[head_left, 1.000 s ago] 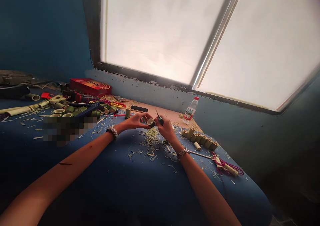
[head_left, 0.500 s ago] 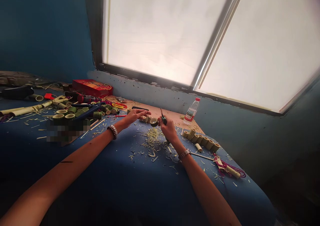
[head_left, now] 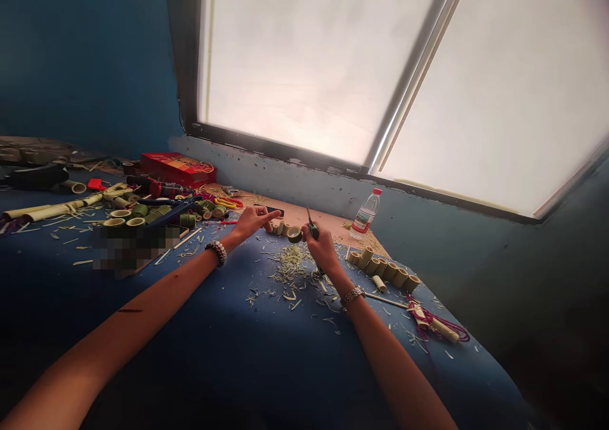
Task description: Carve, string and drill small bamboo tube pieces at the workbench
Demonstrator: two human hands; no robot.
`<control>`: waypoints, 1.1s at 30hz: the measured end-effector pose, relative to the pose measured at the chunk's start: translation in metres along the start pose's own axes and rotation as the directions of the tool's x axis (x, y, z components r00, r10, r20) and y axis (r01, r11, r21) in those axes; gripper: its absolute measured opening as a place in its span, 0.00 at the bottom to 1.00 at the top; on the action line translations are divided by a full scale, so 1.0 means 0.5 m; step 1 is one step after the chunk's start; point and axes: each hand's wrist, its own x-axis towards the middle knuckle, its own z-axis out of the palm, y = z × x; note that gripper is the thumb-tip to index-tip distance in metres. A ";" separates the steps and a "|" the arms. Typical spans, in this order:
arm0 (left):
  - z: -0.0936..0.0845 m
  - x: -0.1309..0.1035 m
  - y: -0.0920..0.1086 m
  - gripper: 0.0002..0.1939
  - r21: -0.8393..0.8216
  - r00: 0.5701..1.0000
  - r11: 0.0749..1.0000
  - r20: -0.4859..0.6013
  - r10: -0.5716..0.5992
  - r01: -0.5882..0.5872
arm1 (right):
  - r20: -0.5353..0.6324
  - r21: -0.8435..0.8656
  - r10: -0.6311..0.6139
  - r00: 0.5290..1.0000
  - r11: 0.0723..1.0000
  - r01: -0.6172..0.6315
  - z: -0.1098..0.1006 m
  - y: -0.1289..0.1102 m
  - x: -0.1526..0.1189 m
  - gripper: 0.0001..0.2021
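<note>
My left hand (head_left: 250, 222) is off to the left of a short bamboo ring (head_left: 294, 234). Its index finger points right and the others are partly bent; no object shows in it. My right hand (head_left: 322, 247) is closed around the dark green handle of a small knife (head_left: 313, 227), whose narrow blade points up. The bamboo ring is at the fingertips of this same hand, its round opening toward me, and seems pinched there. Beneath both hands lies a heap of pale bamboo shavings (head_left: 291, 262).
Cut bamboo rings (head_left: 380, 267) stand in a row on the right, by a water bottle (head_left: 364, 214). Farther right lies a purple cord bundle (head_left: 438, 324). Green bamboo pieces (head_left: 137, 210), tools and a red box (head_left: 179, 169) crowd the left of the blue table (head_left: 228, 354).
My left hand's fingers have gone from stretched out flat to partly bent, with the index pointing. The right hand keeps the knife and ring almost in place. The view has shifted slightly.
</note>
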 end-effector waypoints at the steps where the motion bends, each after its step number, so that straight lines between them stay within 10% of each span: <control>1: 0.000 -0.001 0.001 0.32 -0.004 1.000 1.000 -0.002 -0.010 0.010 | -0.001 -0.001 -0.003 1.000 1.000 0.003 0.000 0.000 0.000 0.18; 9: 0.003 -0.005 0.003 0.38 0.022 0.991 1.000 0.136 0.015 -0.018 | 0.007 -0.005 -0.024 1.000 1.000 0.024 0.004 0.003 -0.001 0.17; 17: 0.017 -0.011 -0.009 0.30 0.043 0.851 0.997 0.525 0.030 -0.061 | 0.025 -0.016 -0.058 0.998 0.998 0.058 0.002 0.000 -0.005 0.16; 33: 0.018 -0.008 -0.021 0.26 0.035 0.914 0.966 0.335 0.231 -0.257 | 0.006 -0.067 -0.053 0.999 0.996 0.053 0.004 0.000 -0.006 0.16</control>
